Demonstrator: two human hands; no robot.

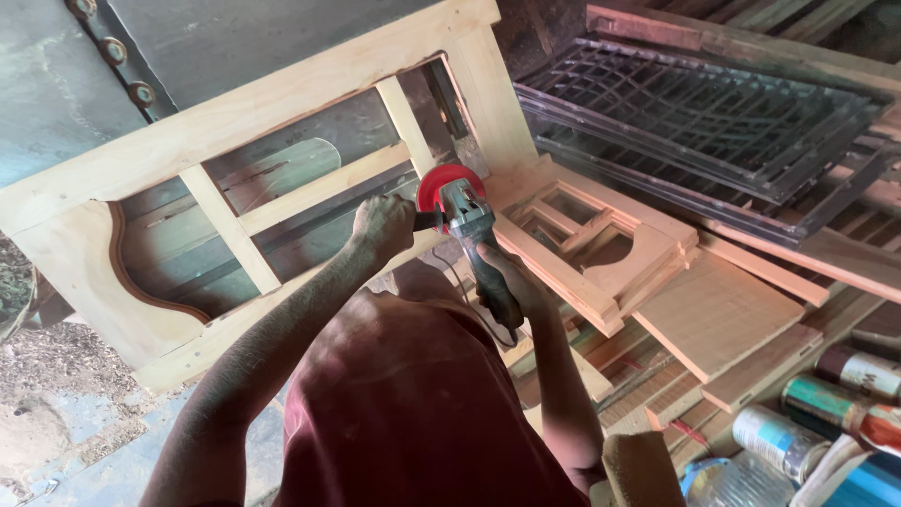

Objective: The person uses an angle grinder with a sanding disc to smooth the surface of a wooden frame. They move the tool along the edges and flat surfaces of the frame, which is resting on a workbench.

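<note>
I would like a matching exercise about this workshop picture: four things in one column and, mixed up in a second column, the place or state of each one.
Things
1. angle grinder
2. big wooden frame
3. metal grilles
4. tins

Places or states
A. stacked flat at the upper right
B. lying on their sides at the lower right
C. gripped by the left hand and the right hand
D. tilted, spanning the upper left

Pairs: 1-C, 2-D, 3-A, 4-B
</note>
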